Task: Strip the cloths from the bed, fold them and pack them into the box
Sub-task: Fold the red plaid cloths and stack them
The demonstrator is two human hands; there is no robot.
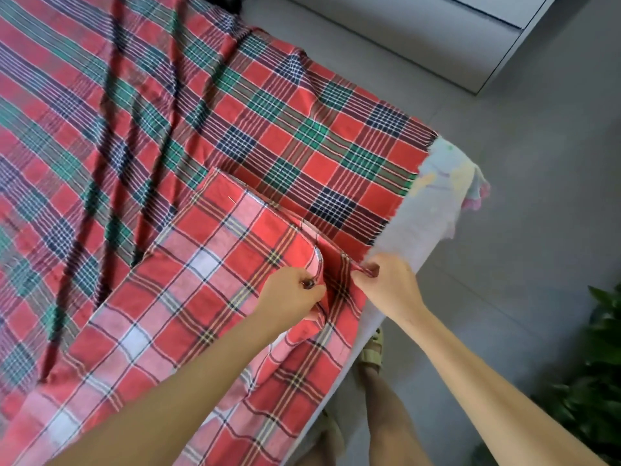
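A red checked cloth with white and yellow lines [174, 314] lies on the near part of the bed. Under it and beyond it spreads a larger red plaid cloth with green and navy squares [285, 129], wrinkled at the left. My left hand [290, 292] pinches a bunched fold of the near cloth at the bed's right edge. My right hand [389, 282] grips the same cloth's corner edge just to the right, over the mattress side. A pale printed sheet [437, 193] shows at the bed's far right corner. No box is in view.
Grey tiled floor [521, 230] runs along the bed's right side. A white cabinet or unit [470, 45] stands at the top right. A green plant [598, 381] is at the lower right. My legs and sandalled feet [371, 351] stand close to the mattress edge.
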